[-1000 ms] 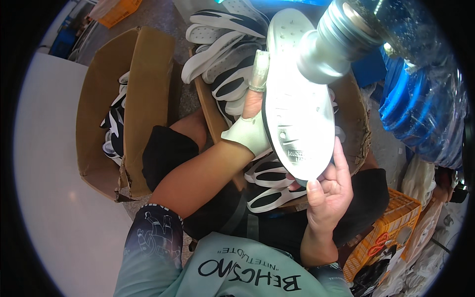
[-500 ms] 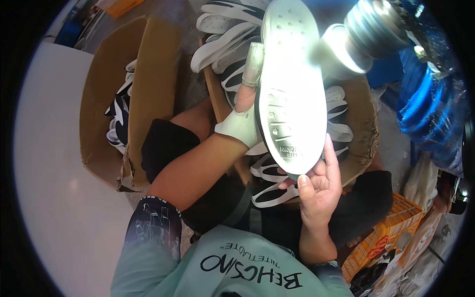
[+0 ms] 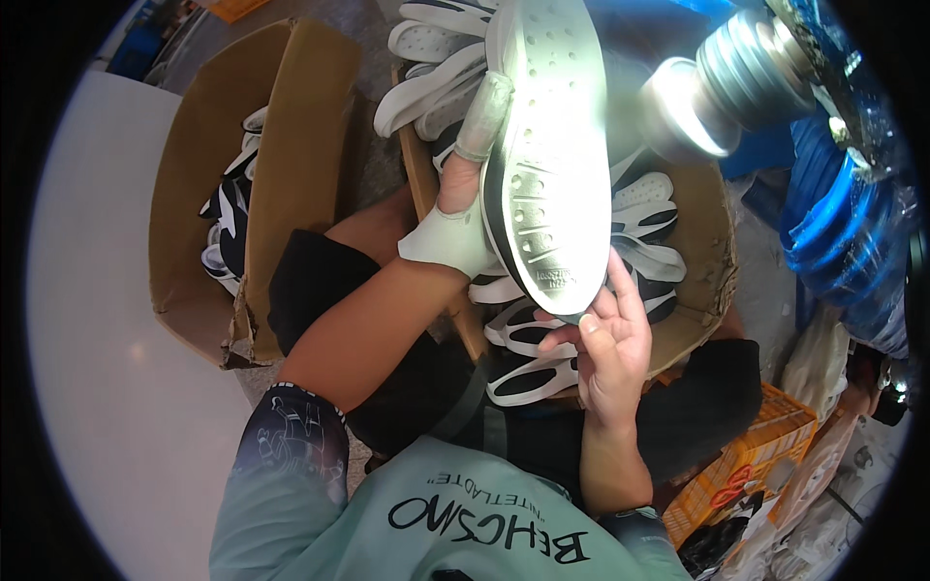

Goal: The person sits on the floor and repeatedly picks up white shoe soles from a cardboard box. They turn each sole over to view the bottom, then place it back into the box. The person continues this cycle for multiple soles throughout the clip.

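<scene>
A white clog (image 3: 552,184) with a dark side edge is held up under a bright light, its long dotted and ribbed face towards me. My left hand (image 3: 465,218), in a pale fingerless glove with a cover on the thumb, is closed round its left side; the fingers behind it are hidden. At the clog's lower end is my right hand (image 3: 615,353). Its thumb and a finger pinch a small dark piece there, which I cannot make out, while another fingertip rests by the clog's right edge.
Under my hands a cardboard box (image 3: 712,271) holds several white and black clogs (image 3: 528,381). Another carton (image 3: 300,145) with more clogs stands left, beside a white table (image 3: 126,320). A lit lamp (image 3: 688,107) hangs close at upper right. An orange crate (image 3: 736,465) sits lower right.
The clog and both hands have shifted slightly left and up in the picture. The clog has turned a little, so more of its dark left side shows. Both hands keep their hold.
</scene>
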Tool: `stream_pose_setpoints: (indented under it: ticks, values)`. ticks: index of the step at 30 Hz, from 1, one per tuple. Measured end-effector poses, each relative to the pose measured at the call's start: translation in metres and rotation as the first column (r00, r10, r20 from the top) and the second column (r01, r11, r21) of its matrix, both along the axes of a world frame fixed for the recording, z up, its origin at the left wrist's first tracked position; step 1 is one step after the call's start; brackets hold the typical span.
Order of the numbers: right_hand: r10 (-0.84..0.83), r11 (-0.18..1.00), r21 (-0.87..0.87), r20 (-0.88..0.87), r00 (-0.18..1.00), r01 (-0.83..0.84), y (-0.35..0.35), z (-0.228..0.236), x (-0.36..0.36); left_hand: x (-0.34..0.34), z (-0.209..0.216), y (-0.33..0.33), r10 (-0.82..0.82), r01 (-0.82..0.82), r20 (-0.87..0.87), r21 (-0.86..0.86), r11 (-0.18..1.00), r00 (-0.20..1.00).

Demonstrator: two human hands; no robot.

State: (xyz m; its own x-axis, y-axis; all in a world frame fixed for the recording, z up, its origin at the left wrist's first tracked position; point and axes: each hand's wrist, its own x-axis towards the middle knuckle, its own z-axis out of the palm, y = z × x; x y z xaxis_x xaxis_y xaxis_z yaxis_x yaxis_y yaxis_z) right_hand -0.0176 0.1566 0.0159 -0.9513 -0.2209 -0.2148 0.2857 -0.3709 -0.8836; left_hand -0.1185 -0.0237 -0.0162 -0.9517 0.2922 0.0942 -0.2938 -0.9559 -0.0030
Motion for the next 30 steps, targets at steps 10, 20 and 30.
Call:
stream_pose_setpoints:
  ticks: [10, 20, 30]
  values:
    - [0.037, 0.912, 0.409, -0.031, 0.999, -0.022, 0.049, -0.105, -0.093, -0.032, 0.034, -0.099, 0.463, -0.501, -0.318, -0.048, 0.864, 0.827]
    - [-0.184, 0.804, 0.585, 0.076, 0.980, 0.106, -0.039, -0.229, -0.208, -0.027, -0.016, -0.073, 0.252, -0.232, 0.121, -0.159, 0.960, 0.960]
    - [0.013, 0.572, 0.778, -0.325, 0.946, 0.259, 0.003, -0.105, -0.115, -0.043, -0.064, -0.013, 0.259, -0.267, -0.142, -0.788, 0.555, 0.956]
